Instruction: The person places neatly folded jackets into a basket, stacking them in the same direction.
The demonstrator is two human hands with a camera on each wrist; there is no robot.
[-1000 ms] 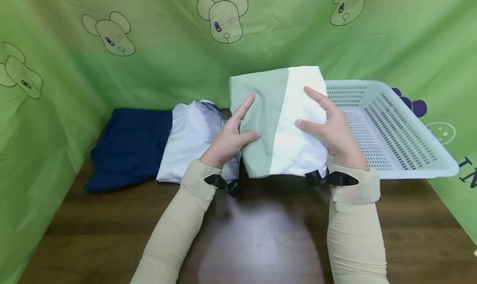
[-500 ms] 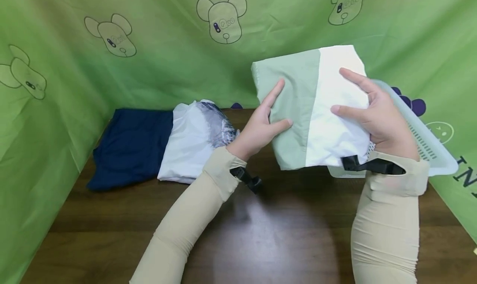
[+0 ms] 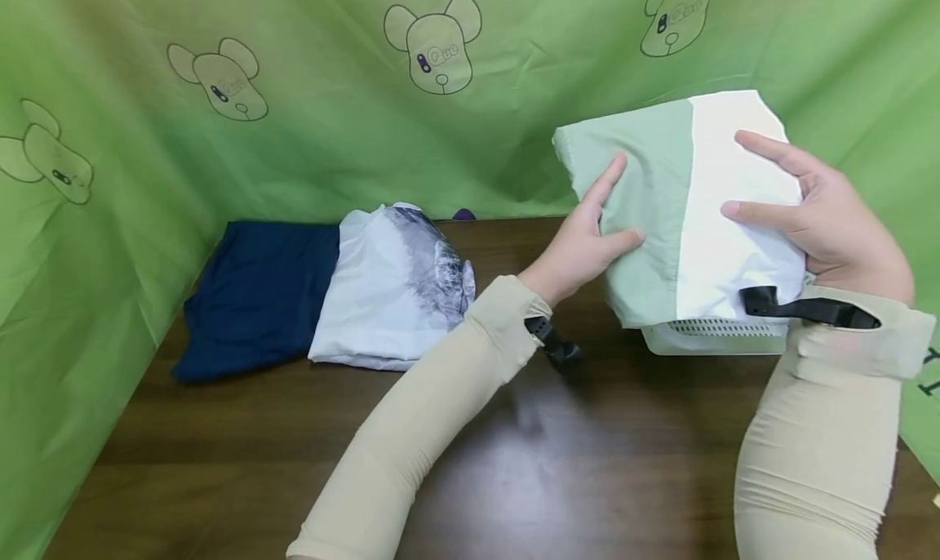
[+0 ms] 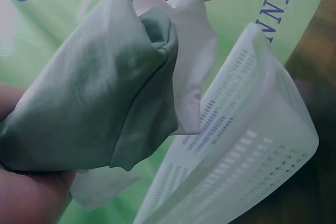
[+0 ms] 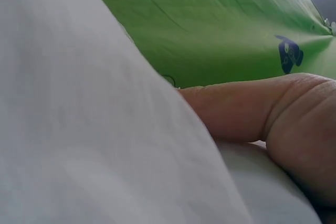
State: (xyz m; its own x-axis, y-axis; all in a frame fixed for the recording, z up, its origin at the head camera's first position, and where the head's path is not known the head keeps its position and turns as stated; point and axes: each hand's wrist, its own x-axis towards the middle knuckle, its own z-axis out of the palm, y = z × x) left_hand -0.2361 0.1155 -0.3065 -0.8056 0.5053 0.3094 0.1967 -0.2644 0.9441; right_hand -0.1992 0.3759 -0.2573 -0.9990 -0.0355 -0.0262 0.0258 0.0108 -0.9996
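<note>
Both hands hold up a folded garment (image 3: 654, 209), sage green on its left part and white on its right. My left hand (image 3: 583, 242) grips the green side, thumb and forefinger on the near face, other fingers hidden behind. On the white side my right hand (image 3: 844, 221) grips the edge in the same way. The garment hangs over a white plastic basket (image 3: 712, 346) and hides most of it in the head view. In the left wrist view the slotted basket (image 4: 252, 150) shows beyond the garment's folded green edge (image 4: 142, 129). White cloth (image 5: 105, 119) fills much of the right wrist view.
A folded navy garment (image 3: 257, 295) lies on the wooden table (image 3: 294, 462) at the left. Beside it, overlapping its edge, is a folded white garment with a grey print (image 3: 389, 291). A green curtain (image 3: 323, 135) with bear drawings stands behind and at the sides.
Both hands have carried the green-and-white garment to the right, first rising, from beside the basket to over it. The white printed garment is now uncovered. The navy one stays put.
</note>
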